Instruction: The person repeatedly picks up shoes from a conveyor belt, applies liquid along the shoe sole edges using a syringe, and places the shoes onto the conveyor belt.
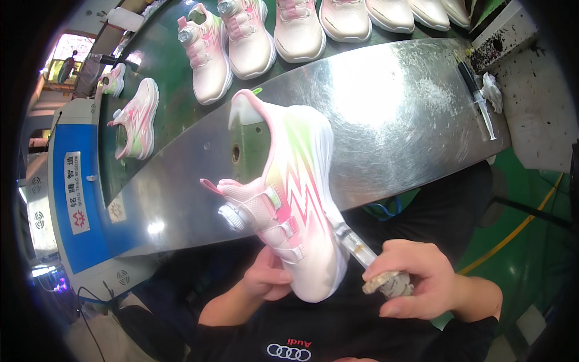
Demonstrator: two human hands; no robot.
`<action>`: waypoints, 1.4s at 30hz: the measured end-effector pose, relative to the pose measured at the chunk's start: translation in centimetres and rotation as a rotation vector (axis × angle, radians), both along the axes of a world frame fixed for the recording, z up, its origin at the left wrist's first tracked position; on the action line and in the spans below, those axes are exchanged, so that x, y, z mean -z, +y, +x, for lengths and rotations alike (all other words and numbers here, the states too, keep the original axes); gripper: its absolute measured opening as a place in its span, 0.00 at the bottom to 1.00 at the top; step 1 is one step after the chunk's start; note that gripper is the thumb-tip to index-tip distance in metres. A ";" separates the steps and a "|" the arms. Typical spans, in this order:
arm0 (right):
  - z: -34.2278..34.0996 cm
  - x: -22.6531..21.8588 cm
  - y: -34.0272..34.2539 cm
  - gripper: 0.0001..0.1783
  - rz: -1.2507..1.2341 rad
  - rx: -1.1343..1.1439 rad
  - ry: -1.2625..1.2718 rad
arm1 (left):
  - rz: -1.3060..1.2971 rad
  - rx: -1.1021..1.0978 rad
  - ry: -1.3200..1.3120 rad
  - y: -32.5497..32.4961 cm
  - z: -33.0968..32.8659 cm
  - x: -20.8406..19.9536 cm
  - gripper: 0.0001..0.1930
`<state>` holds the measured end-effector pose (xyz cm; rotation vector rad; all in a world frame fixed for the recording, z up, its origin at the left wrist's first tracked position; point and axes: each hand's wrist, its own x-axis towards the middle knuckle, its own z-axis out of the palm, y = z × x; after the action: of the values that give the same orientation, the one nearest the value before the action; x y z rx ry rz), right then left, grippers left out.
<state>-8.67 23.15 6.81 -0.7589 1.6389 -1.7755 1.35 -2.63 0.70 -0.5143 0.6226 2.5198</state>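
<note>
A pink, white and pale green sneaker with a clear dial on its tongue is held over my lap, its toe toward me. An olive-green form with holes shows in its opening. My left hand grips the sneaker by the toe end, fingers partly hidden beneath it. My right hand is closed round a slim tool with a clear barrel, whose tip meets the sole edge at the sneaker's right side. A crumpled greyish wad sits in the same hand.
A shiny metal-topped bench lies ahead. Several matching sneakers line its far green part, with another sneaker at the left. At the right lie a syringe and a crumpled white tissue. A blue-and-white machine panel stands left.
</note>
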 end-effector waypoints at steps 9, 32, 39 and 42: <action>1.6 -3.9 4.2 0.23 0.060 -0.023 0.101 | 0.127 0.211 -0.139 3.6 -2.8 1.2 0.38; 4.3 -5.0 4.8 0.18 0.375 0.161 0.801 | 0.348 0.165 0.126 9.1 -9.0 1.6 0.15; 4.8 -3.0 4.1 0.17 0.455 0.213 1.040 | 0.435 0.151 0.202 9.2 -9.0 1.7 0.18; 4.8 -2.6 3.8 0.16 0.491 0.217 1.114 | 0.434 0.153 0.192 9.3 -9.2 1.0 0.19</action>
<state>-3.89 26.94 9.42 -1.4923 2.7916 -0.9415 -7.85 6.64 -0.29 -0.0655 0.1584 2.4710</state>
